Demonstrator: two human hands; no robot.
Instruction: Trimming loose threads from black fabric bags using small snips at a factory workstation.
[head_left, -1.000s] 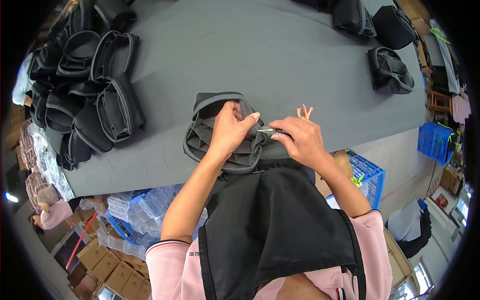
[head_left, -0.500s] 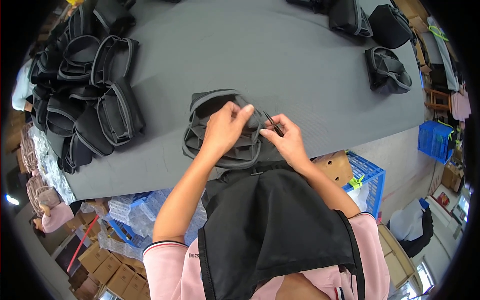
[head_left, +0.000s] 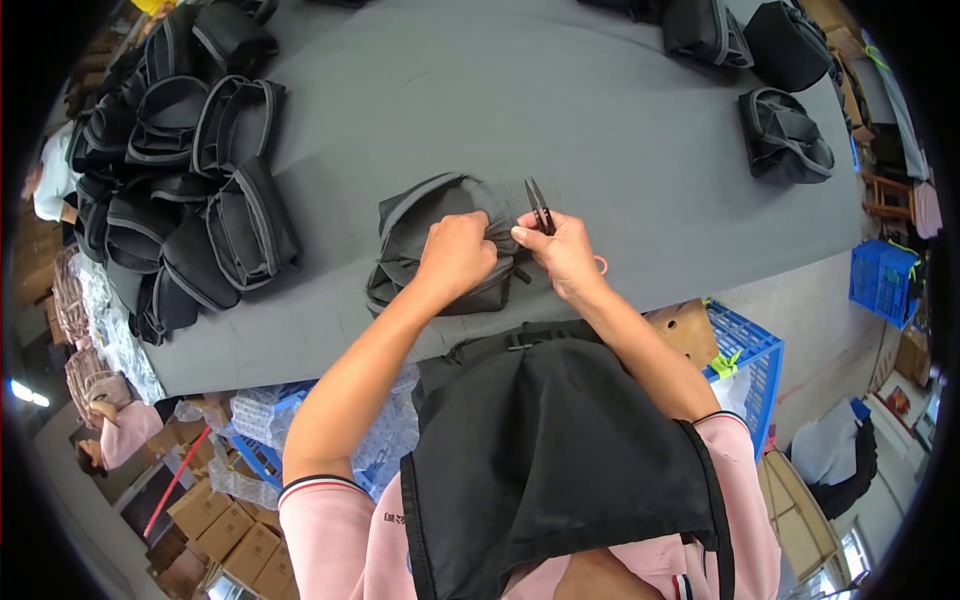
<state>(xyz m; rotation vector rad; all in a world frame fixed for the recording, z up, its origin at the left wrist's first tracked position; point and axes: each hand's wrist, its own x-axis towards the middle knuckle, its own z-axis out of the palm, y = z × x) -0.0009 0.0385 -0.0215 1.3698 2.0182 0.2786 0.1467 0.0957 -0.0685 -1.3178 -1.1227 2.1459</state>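
A black fabric pouch (head_left: pixel 405 240) with grey-edged trim lies open on the table in front of me, its inner dividers partly covered by my hand. My left hand (head_left: pixel 458 258) is closed on the pouch's right rim, with the fingers curled inward. Close beside it, my right hand (head_left: pixel 562 255) holds a pair of small thread scissors (head_left: pixel 539 208). Their dark blades point away from me, and an orange ring shows under the hand. The thumb and forefinger of this hand come together near the pouch's edge; whether they pinch a thread is too small to tell.
Many similar black pouches (head_left: pixel 240 225) are heaped on the grey table (head_left: pixel 420 110) at the left. Others stand at the far right, with one pouch (head_left: pixel 785 135) nearer. Below the table's front edge are a blue crate (head_left: pixel 765 370) and bubble wrap (head_left: pixel 260 415). Another person sits at the lower left.
The scissors have swung round so their blades point away from me. My left hand has moved down slightly and curled tighter, and the pouch's right side is pulled in and bunched.
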